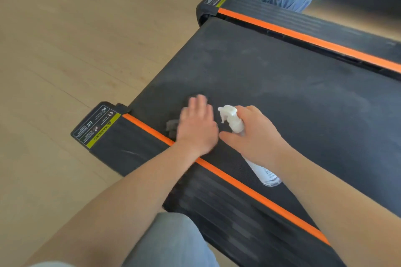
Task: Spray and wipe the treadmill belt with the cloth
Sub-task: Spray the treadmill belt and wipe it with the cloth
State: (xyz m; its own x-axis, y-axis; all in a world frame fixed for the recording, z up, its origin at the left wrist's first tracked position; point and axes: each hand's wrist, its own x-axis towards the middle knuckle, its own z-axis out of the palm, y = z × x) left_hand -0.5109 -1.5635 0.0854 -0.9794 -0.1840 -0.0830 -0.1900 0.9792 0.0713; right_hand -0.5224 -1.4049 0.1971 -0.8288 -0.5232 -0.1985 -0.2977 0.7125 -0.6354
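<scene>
Grey cloth [171, 126] sits on the belt [282, 97] by the near orange stripe [238, 184], your left hand [197, 129] pressed flat on it, fingers straight, to wipe; your right hand [257, 138] is wrapped round the spray bottle [233, 120], held close for a squirt, I'd guess.

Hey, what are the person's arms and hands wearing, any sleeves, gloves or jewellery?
Both forearms are bare, no sleeves in view. The left hand and right hand have no gloves, and no watch, bracelet or ring shows.
</scene>
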